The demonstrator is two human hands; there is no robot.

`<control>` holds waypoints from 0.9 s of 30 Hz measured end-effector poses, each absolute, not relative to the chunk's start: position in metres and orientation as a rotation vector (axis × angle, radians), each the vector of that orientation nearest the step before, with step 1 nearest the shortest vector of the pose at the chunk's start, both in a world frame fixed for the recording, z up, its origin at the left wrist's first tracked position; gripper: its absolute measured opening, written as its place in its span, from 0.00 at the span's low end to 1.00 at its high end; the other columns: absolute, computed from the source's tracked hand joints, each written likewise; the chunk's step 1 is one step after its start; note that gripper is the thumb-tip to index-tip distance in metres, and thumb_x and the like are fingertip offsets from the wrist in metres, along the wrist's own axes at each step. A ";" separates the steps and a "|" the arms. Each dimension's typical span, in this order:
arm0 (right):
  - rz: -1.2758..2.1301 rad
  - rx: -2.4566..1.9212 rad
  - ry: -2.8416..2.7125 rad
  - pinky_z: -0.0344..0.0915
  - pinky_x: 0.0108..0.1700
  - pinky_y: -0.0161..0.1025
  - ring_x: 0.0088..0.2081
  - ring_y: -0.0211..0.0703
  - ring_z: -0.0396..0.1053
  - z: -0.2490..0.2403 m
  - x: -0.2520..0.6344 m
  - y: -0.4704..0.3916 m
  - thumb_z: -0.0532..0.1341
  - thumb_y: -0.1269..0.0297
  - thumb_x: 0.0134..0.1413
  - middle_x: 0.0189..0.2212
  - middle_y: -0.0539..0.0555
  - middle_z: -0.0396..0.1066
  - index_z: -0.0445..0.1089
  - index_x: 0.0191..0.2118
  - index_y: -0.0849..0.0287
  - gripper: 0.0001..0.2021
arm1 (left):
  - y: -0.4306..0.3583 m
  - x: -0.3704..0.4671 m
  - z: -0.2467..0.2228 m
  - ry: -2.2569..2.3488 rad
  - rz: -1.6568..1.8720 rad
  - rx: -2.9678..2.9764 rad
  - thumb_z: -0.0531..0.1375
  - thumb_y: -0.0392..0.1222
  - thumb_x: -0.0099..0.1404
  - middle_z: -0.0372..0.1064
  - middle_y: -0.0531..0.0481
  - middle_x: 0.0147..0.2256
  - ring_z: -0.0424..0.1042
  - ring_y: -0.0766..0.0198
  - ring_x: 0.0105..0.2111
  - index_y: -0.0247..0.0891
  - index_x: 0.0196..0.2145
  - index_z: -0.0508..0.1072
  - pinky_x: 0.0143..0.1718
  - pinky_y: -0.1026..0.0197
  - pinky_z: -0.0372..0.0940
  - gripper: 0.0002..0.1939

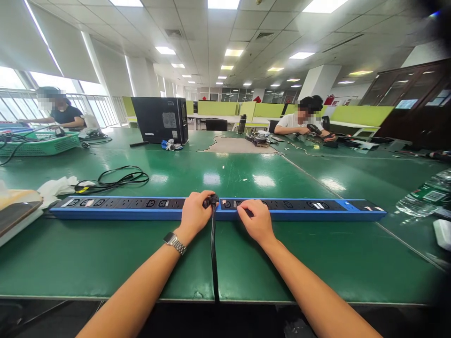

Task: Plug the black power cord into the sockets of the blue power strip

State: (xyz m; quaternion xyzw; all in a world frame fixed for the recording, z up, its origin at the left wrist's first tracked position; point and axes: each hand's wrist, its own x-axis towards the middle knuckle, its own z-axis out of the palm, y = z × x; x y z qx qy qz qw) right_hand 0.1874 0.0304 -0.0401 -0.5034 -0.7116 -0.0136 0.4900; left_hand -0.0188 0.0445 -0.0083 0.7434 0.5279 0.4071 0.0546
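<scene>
A long blue power strip (134, 214) with a black face and rows of sockets lies across the green table in front of me. My left hand (197, 211), with a metal-banded watch on the wrist, grips a black plug (213, 200) at the middle of the strip. From that plug a thick black cord (213, 263) runs down over the table's near edge. Just to the right, my right hand (256, 219) rests on the strip, its fingers curled together near a small pale label. Whatever lies between those fingertips is hidden. How deep the plug sits cannot be seen.
Behind the strip lies a coiled black cable (123, 176). A dark computer case (158, 120) stands farther back. At left are a green basket (52, 144) and a phone-like slab (17, 216); at right, a water bottle (424, 195). Two people sit across the table.
</scene>
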 end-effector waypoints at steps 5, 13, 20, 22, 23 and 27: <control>-0.059 -1.236 -1.735 0.57 0.42 0.42 0.36 0.44 0.68 -0.041 0.189 0.031 0.57 0.61 0.59 0.30 0.51 0.75 0.70 0.26 0.56 0.12 | 0.041 -0.014 -0.008 1.691 1.123 2.373 0.63 0.40 0.62 0.76 0.49 0.36 0.72 0.55 0.42 0.45 0.46 0.76 0.43 0.53 0.66 0.13; -0.300 -1.121 -1.820 0.59 0.47 0.45 0.45 0.48 0.68 -0.034 0.152 0.027 0.59 0.64 0.56 0.42 0.56 0.75 0.71 0.45 0.58 0.11 | 0.032 -0.017 -0.017 1.628 1.062 2.557 0.59 0.43 0.64 0.75 0.47 0.46 0.70 0.53 0.48 0.43 0.55 0.68 0.52 0.49 0.60 0.21; -0.379 -1.020 -1.823 0.60 0.45 0.43 0.44 0.46 0.67 -0.033 0.115 0.039 0.60 0.62 0.58 0.43 0.55 0.75 0.71 0.44 0.57 0.10 | 0.033 -0.020 -0.022 1.683 1.072 2.573 0.53 0.32 0.64 0.74 0.46 0.49 0.69 0.55 0.50 0.40 0.54 0.67 0.53 0.51 0.59 0.21; -0.404 -1.040 -1.793 0.59 0.43 0.43 0.42 0.46 0.67 -0.034 0.117 0.042 0.60 0.62 0.58 0.41 0.54 0.76 0.72 0.41 0.56 0.08 | 0.034 -0.020 -0.022 1.683 1.079 2.572 0.54 0.35 0.64 0.74 0.46 0.48 0.69 0.54 0.49 0.40 0.53 0.68 0.53 0.51 0.59 0.19; -0.414 -1.043 -1.783 0.58 0.42 0.43 0.41 0.46 0.67 -0.035 0.119 0.043 0.60 0.62 0.58 0.40 0.53 0.77 0.73 0.40 0.56 0.07 | 0.034 -0.020 -0.022 1.682 1.085 2.569 0.54 0.36 0.65 0.74 0.46 0.48 0.69 0.54 0.49 0.40 0.53 0.68 0.52 0.51 0.60 0.19; -0.404 -1.058 -1.819 0.58 0.42 0.44 0.41 0.47 0.66 -0.037 0.125 0.044 0.59 0.62 0.58 0.41 0.53 0.77 0.74 0.39 0.55 0.07 | 0.033 -0.020 -0.020 1.658 1.090 2.558 0.55 0.38 0.66 0.75 0.46 0.46 0.70 0.54 0.48 0.41 0.53 0.69 0.51 0.51 0.61 0.18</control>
